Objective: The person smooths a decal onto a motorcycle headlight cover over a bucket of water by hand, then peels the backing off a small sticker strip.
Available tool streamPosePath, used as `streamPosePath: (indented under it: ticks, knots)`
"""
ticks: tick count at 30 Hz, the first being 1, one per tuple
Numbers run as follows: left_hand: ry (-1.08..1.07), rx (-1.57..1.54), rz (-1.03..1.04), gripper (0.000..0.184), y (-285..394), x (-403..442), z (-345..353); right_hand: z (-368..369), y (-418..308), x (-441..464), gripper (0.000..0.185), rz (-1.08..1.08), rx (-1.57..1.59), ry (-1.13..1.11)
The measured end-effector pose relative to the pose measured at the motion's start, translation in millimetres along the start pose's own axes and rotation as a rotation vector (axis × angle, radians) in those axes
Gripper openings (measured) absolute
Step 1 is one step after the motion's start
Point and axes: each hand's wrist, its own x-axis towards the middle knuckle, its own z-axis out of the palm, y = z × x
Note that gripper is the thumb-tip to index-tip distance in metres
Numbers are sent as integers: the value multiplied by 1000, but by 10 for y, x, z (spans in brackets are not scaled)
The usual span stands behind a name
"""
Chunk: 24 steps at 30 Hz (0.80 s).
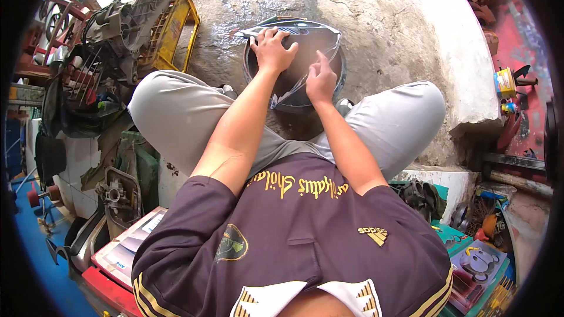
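dark panel (301, 28) across tub (343, 80), under left hand (274, 51), fingers spread; right hand (321, 80): index out, grip unclear.

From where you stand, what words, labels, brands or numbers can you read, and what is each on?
"adidas": on the dark shirt, upside down.
"arokatus Sholaw", roughly: gold script on the same shirt, ends lost in folds.
Printed sheet: a short word, perhaps "Alto", too blurred to be sure.
Round badge and yellow tin: markings too small to read.
No legible numbers.
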Motion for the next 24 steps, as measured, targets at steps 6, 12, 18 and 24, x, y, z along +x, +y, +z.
streamPosePath:
  ticks: [6,12,18,24]
  knots:
    - [-4,16,-8,53,2,5,-14,20,-4,-68,55,-26,-4,-25]
    - [-5,22,-17,54,36,-2,-2,2,-12,29,54,41,-3,-9]
    - [-10,20,-10,54,19,15,18,6,10,7,55,17,14,-4]
    - [1,36,-3,55,15,19,17,-7,-88,-81,55,92,44,-17]
